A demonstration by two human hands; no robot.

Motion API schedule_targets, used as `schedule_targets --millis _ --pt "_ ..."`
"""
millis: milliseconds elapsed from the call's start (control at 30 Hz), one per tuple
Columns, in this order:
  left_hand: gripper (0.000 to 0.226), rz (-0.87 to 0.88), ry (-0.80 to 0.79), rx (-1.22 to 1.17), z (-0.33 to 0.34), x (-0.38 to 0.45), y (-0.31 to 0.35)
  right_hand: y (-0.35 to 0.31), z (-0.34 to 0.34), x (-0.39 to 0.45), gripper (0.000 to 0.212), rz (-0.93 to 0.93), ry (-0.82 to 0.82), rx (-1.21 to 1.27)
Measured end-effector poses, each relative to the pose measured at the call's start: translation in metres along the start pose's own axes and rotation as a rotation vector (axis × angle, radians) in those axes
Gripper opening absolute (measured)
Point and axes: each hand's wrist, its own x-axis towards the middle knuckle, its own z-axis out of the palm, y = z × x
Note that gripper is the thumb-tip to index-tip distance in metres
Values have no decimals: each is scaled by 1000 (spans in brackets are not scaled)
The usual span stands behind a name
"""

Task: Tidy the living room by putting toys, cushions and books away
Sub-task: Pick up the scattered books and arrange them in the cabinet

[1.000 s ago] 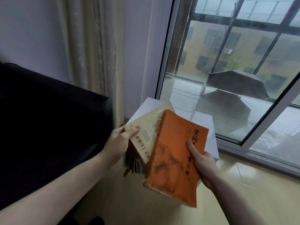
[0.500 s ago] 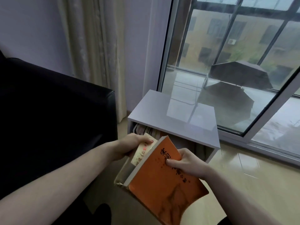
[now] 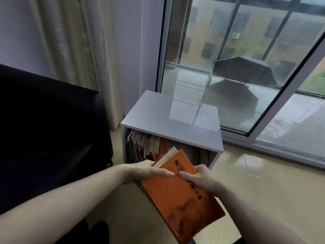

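Orange book [image 3: 182,196], stacked on a paler book [image 3: 167,154], is gripped by the left hand [image 3: 146,170] and right hand [image 3: 198,178], fingers pressed on its cover, just before the white cabinet [image 3: 158,111] holding upright books [image 3: 144,143].

Two hands [image 3: 147,170] [image 3: 200,178], two held books [image 3: 182,196] [image 3: 166,155], one cabinet [image 3: 172,118], one sofa [image 3: 49,120]

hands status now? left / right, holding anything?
Left hand: closed on the stack of books, fingers over the orange book.
Right hand: closed on the orange book's right edge.
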Motion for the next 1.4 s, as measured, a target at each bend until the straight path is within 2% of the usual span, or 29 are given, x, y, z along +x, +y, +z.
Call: schedule_targets --millis 167,300,333,367,467,500,567,633,700,800,933,1067,1200,1333,1400 --pt "73 -78 155 130 10 34 -12 26 5 18 74 71 12 -72" --pt "68 -124 355 200 19 57 -6 34 9 37 97 157 322 -252" --pt "66 -143 409 216 20 63 -4 38 12 42 103 177 338 -321" --pt "67 -161 460 238 20 66 -1 38 17 44 107 200 281 -398" --pt "75 -204 583 260 19 77 9 54 45 53 120 284 -46 -653" --pt "76 -206 612 249 18 81 13 59 54 57 132 320 -103 -683" --pt "73 -184 656 208 16 90 23 66 66 63 152 355 -74 -618" --pt "65 -176 683 164 16 102 30 69 70 70 140 300 102 -484" --pt "61 -167 699 130 15 113 31 75 75 81 115 225 294 -399" --pt "58 -169 712 83 10 132 31 85 81 101 99 146 426 -332" --pt "52 -147 759 62 -4 152 31 92 87 136 94 151 455 -274" --pt "30 -133 746 16 -24 168 32 92 87 172 83 121 462 -165" --pt "29 -156 705 253 -30 175 22 108 96 192 58 224 451 -144" --pt "32 -137 697 418 -29 177 12 113 98 198 55 206 459 -82" --pt "31 -138 714 444 -30 176 13 113 95 199 63 193 417 -104"
